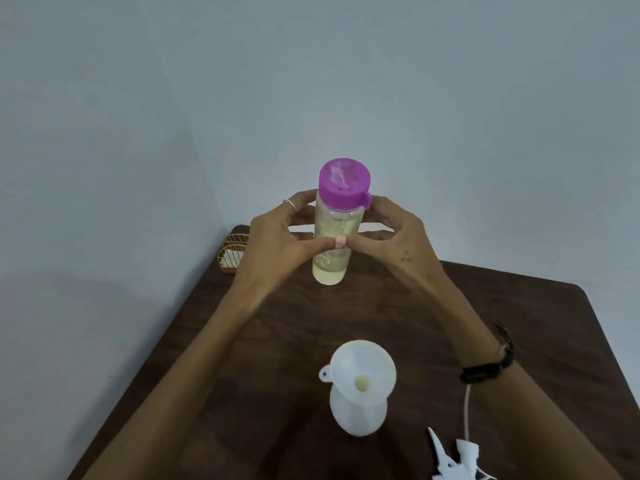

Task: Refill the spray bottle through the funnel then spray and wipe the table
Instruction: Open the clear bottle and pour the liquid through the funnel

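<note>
A clear bottle (330,268) of pale yellow liquid with a purple cap (344,181) is held upright above the far part of the dark wooden table (519,323). My left hand (277,240) and my right hand (391,233) grip it from both sides, thumbs meeting at the front. Nearer to me stands the white spray bottle (358,414) with a white funnel (362,372) seated in its neck. The white spray head (450,462) with its thin tube lies on the table at the lower right.
A gold wire holder (232,252) with something white in it sits at the table's far left corner against the wall. The table's left edge runs diagonally towards me. A black band is on my right wrist.
</note>
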`<state>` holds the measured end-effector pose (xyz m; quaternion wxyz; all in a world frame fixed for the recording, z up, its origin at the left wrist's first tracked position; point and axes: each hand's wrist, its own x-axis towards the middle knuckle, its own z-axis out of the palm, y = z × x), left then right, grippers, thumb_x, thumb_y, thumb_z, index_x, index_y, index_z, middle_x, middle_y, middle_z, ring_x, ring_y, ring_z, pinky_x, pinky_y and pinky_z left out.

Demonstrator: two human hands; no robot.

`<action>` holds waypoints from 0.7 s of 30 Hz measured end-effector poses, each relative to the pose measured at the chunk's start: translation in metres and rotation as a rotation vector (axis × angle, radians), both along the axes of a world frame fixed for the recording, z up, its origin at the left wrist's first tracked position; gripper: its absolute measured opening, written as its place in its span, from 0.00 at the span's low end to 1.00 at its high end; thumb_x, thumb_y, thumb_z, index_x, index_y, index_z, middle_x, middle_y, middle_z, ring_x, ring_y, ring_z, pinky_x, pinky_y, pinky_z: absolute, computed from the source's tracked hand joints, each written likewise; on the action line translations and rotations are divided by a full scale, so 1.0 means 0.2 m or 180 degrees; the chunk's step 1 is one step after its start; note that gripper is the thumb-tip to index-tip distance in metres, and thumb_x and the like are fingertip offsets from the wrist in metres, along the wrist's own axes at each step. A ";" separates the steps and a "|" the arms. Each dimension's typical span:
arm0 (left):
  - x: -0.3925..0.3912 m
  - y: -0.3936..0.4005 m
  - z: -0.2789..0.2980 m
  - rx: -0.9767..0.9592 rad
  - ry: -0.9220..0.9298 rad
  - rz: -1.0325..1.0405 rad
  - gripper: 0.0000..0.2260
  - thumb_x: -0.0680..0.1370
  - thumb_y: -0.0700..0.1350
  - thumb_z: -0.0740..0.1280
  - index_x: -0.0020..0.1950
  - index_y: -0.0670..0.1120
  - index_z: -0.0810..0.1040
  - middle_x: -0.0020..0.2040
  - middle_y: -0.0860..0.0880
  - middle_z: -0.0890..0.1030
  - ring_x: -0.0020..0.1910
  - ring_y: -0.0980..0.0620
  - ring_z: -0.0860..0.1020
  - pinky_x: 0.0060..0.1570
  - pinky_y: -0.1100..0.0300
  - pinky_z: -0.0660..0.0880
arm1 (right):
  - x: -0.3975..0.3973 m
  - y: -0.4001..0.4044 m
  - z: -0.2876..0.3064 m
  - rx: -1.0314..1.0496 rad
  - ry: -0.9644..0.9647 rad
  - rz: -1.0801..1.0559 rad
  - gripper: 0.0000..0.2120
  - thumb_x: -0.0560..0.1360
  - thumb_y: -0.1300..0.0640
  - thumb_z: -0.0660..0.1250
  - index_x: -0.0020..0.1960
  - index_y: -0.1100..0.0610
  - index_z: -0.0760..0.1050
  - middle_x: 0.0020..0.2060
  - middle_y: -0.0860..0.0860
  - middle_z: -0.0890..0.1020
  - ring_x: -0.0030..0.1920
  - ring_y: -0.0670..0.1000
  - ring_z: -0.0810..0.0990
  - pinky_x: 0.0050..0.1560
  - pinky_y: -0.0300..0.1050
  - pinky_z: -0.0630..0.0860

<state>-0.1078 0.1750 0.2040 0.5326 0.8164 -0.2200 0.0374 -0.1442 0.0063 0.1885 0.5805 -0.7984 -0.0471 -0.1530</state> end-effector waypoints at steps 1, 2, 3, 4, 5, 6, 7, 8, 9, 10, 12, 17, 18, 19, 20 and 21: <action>-0.06 -0.01 0.05 0.0030 -0.0072 -0.0001 0.27 0.65 0.48 0.77 0.63 0.50 0.75 0.52 0.52 0.81 0.51 0.59 0.80 0.49 0.67 0.78 | -0.06 -0.01 0.04 0.0014 -0.0057 -0.0034 0.22 0.68 0.53 0.75 0.59 0.47 0.72 0.51 0.41 0.79 0.52 0.41 0.79 0.46 0.29 0.76; -0.12 -0.01 0.09 0.0034 -0.0120 -0.0011 0.27 0.65 0.48 0.77 0.63 0.51 0.75 0.51 0.53 0.81 0.51 0.60 0.79 0.47 0.69 0.78 | -0.11 -0.01 0.07 0.0022 -0.0110 -0.0062 0.22 0.68 0.53 0.75 0.59 0.47 0.71 0.51 0.40 0.78 0.51 0.40 0.79 0.46 0.29 0.76; -0.17 -0.02 0.13 0.0025 -0.0150 -0.0031 0.27 0.65 0.48 0.77 0.63 0.51 0.75 0.50 0.53 0.81 0.50 0.60 0.79 0.46 0.70 0.78 | -0.17 -0.02 0.10 0.0016 -0.0172 -0.0071 0.22 0.68 0.53 0.75 0.59 0.47 0.71 0.51 0.40 0.78 0.51 0.40 0.79 0.46 0.29 0.76; -0.22 -0.03 0.15 0.0023 -0.0168 -0.0053 0.27 0.65 0.48 0.77 0.62 0.52 0.75 0.51 0.52 0.81 0.50 0.60 0.79 0.46 0.69 0.78 | -0.22 -0.03 0.12 -0.0004 -0.0220 -0.0070 0.22 0.67 0.53 0.75 0.58 0.47 0.72 0.50 0.41 0.79 0.51 0.39 0.79 0.46 0.29 0.77; -0.27 -0.03 0.17 0.0021 -0.0181 -0.0072 0.27 0.65 0.49 0.77 0.62 0.53 0.75 0.51 0.52 0.81 0.50 0.60 0.80 0.46 0.69 0.78 | -0.27 -0.03 0.14 -0.0020 -0.0244 -0.0074 0.23 0.67 0.52 0.75 0.58 0.47 0.72 0.51 0.42 0.79 0.51 0.40 0.79 0.46 0.30 0.77; -0.33 -0.04 0.18 0.0002 -0.0185 -0.0082 0.27 0.65 0.49 0.77 0.62 0.53 0.75 0.51 0.53 0.82 0.50 0.61 0.80 0.47 0.69 0.78 | -0.33 -0.04 0.15 -0.0019 -0.0258 -0.0087 0.23 0.66 0.51 0.75 0.58 0.47 0.72 0.51 0.43 0.79 0.51 0.40 0.79 0.47 0.31 0.77; -0.38 -0.05 0.18 -0.0038 -0.0172 -0.0095 0.27 0.65 0.49 0.77 0.61 0.53 0.75 0.51 0.53 0.82 0.50 0.61 0.80 0.47 0.69 0.78 | -0.38 -0.04 0.15 0.0003 -0.0272 -0.0096 0.24 0.65 0.49 0.75 0.58 0.48 0.72 0.51 0.44 0.80 0.51 0.41 0.79 0.47 0.32 0.78; -0.43 -0.05 0.18 -0.0080 -0.0140 -0.0118 0.26 0.65 0.49 0.77 0.61 0.53 0.75 0.52 0.53 0.82 0.50 0.61 0.80 0.48 0.69 0.77 | -0.43 -0.05 0.15 0.0030 -0.0281 -0.0091 0.24 0.64 0.48 0.74 0.58 0.49 0.73 0.51 0.45 0.80 0.51 0.42 0.79 0.47 0.33 0.78; -0.48 -0.06 0.17 -0.0114 -0.0081 -0.0153 0.26 0.64 0.49 0.77 0.61 0.53 0.75 0.52 0.54 0.82 0.50 0.61 0.80 0.48 0.69 0.77 | -0.49 -0.06 0.15 0.0054 -0.0275 -0.0071 0.25 0.63 0.47 0.74 0.58 0.50 0.73 0.51 0.46 0.80 0.51 0.42 0.79 0.48 0.35 0.79; -0.54 -0.07 0.16 -0.0134 -0.0020 -0.0188 0.26 0.64 0.49 0.77 0.61 0.53 0.75 0.52 0.55 0.82 0.50 0.62 0.80 0.48 0.69 0.77 | -0.54 -0.06 0.13 0.0086 -0.0251 -0.0035 0.26 0.63 0.46 0.74 0.58 0.51 0.74 0.51 0.47 0.81 0.51 0.43 0.80 0.48 0.37 0.79; -0.63 -0.08 0.12 -0.0146 0.0058 -0.0208 0.27 0.63 0.50 0.78 0.60 0.53 0.75 0.50 0.58 0.81 0.50 0.63 0.80 0.48 0.71 0.77 | -0.64 -0.08 0.10 0.0113 -0.0182 0.0023 0.26 0.63 0.45 0.73 0.58 0.53 0.75 0.51 0.49 0.81 0.52 0.46 0.81 0.50 0.41 0.80; -0.85 -0.08 0.01 -0.0194 0.0130 -0.0149 0.26 0.62 0.47 0.79 0.56 0.59 0.74 0.48 0.61 0.80 0.49 0.65 0.79 0.46 0.75 0.74 | -0.84 -0.09 -0.01 0.0059 -0.0024 0.0109 0.26 0.64 0.46 0.73 0.59 0.53 0.75 0.51 0.49 0.81 0.53 0.49 0.81 0.53 0.49 0.79; -0.88 -0.07 -0.01 -0.0191 0.0135 -0.0137 0.26 0.61 0.48 0.79 0.55 0.62 0.73 0.47 0.63 0.79 0.49 0.66 0.78 0.45 0.74 0.75 | -0.87 -0.09 -0.03 0.0086 -0.0003 0.0152 0.26 0.64 0.47 0.73 0.60 0.53 0.75 0.52 0.49 0.81 0.53 0.50 0.81 0.53 0.50 0.79; -0.92 -0.06 -0.04 -0.0191 0.0165 -0.0136 0.26 0.61 0.49 0.79 0.54 0.63 0.72 0.47 0.63 0.79 0.50 0.66 0.78 0.45 0.73 0.75 | -0.90 -0.09 -0.06 0.0126 0.0017 0.0199 0.26 0.65 0.48 0.73 0.61 0.54 0.75 0.52 0.49 0.81 0.54 0.51 0.80 0.54 0.52 0.79; -0.96 -0.06 -0.06 -0.0188 0.0200 -0.0142 0.26 0.61 0.50 0.79 0.54 0.63 0.72 0.47 0.63 0.80 0.51 0.65 0.78 0.44 0.72 0.76 | -0.93 -0.09 -0.09 0.0172 0.0047 0.0246 0.26 0.65 0.49 0.74 0.61 0.54 0.75 0.52 0.49 0.80 0.54 0.52 0.80 0.54 0.53 0.79; -0.99 -0.05 -0.09 -0.0187 0.0232 -0.0152 0.25 0.61 0.52 0.78 0.54 0.63 0.72 0.47 0.62 0.81 0.51 0.64 0.78 0.44 0.72 0.76 | -0.96 -0.09 -0.11 0.0216 0.0087 0.0299 0.26 0.65 0.50 0.74 0.61 0.54 0.75 0.52 0.49 0.80 0.54 0.52 0.80 0.54 0.55 0.78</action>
